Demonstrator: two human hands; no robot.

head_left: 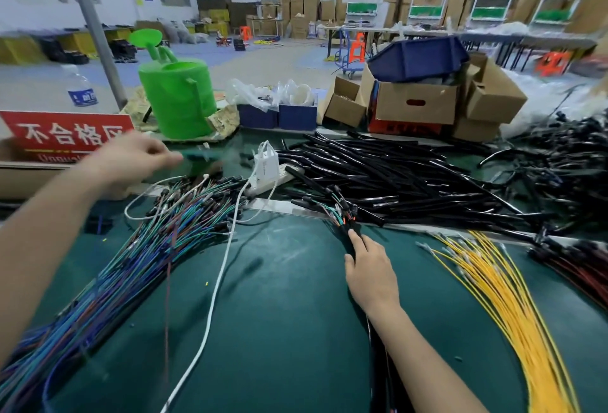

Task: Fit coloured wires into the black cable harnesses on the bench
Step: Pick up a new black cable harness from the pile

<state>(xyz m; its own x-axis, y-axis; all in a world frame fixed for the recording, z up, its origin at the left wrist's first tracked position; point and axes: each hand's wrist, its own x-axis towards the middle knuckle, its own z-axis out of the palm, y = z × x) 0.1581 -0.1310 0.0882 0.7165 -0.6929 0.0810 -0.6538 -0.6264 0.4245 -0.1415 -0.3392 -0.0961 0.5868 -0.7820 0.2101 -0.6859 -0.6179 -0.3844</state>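
Head view. Landmark: white charger (265,162).

- Your right hand (370,274), near-right of the charger, is curled round 1 black harness (343,220). The harness end, with its short coloured tails, sticks out past your fingertips toward the charger.
- Your left hand (131,157), left of the charger, is raised and motion-blurred. Cannot tell whether it holds anything.
- Coloured wires (158,248): big loose bundle, near-left of the charger.
- Yellow wires (503,287): fanned out well to the near-right.
- Black harness pile (394,169): right of the charger.

Handling (judgement):
- Wires look light, thin, floppy and prone to tangle. Pinch 1 just behind its metal terminal so the tip stays stiff enough to push.
- Harness sleeving looks semi-stiff and glossy, possibly slippery. Grip close behind the end.

Containers:
- Behind the charger, 2 blue bins (278,115) hold clear plastic bags (256,93); bag contents unclear.
- Behind-right, a cardboard box (416,105) has a dark blue bin (418,57) on top; its inside is hidden.
- Behind-left, a green watering can (179,97); contents not visible.
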